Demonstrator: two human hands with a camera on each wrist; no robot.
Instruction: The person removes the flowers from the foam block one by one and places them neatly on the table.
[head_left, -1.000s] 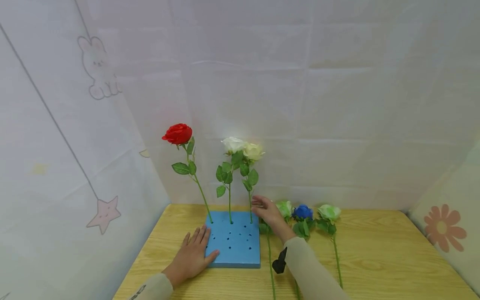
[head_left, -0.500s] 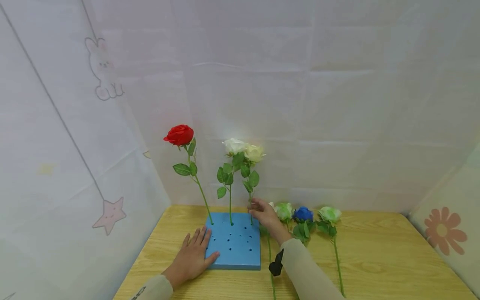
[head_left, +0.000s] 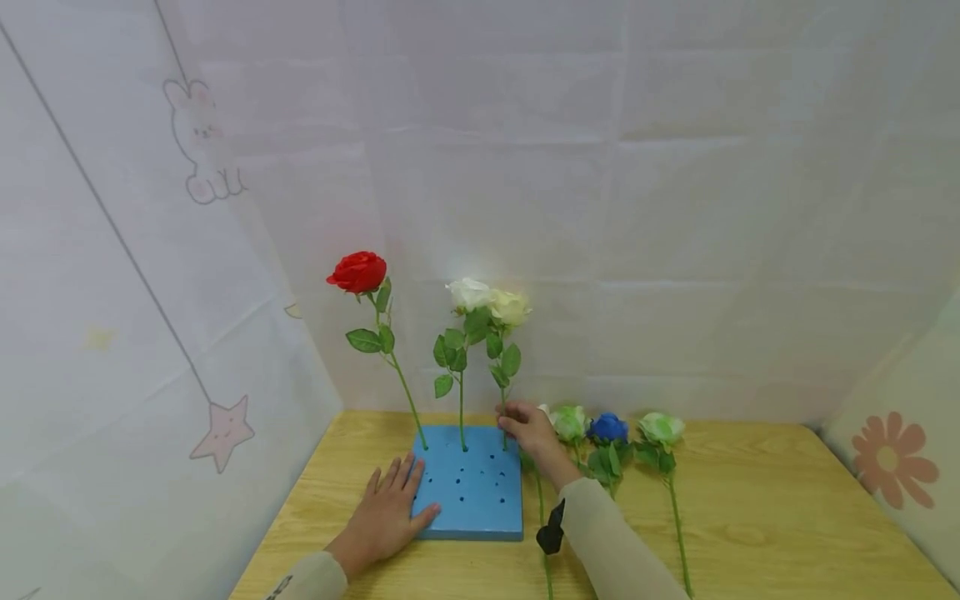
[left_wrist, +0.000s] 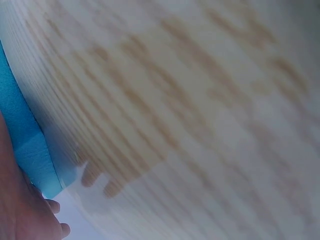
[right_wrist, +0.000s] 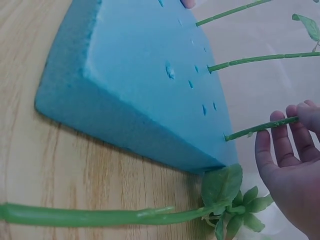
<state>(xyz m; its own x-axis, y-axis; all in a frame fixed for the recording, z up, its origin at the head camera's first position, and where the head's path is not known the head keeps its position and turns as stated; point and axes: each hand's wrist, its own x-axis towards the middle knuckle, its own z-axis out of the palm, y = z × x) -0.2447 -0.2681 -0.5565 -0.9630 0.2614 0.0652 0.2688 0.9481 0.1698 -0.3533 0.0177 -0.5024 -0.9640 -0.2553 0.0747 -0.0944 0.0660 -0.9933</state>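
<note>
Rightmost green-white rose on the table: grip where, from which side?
On the green-white rose, I'd pinch the bare stem below the leaves, coming from above and the right. The stem is slim, nearly straight and lies along the table; the blue rose lies on its left, so the right side looks freer.

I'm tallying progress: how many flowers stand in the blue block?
3: the red flower at left, the white flower in the middle, the pale yellow flower at right, held by the right hand. None seems hidden.
</note>
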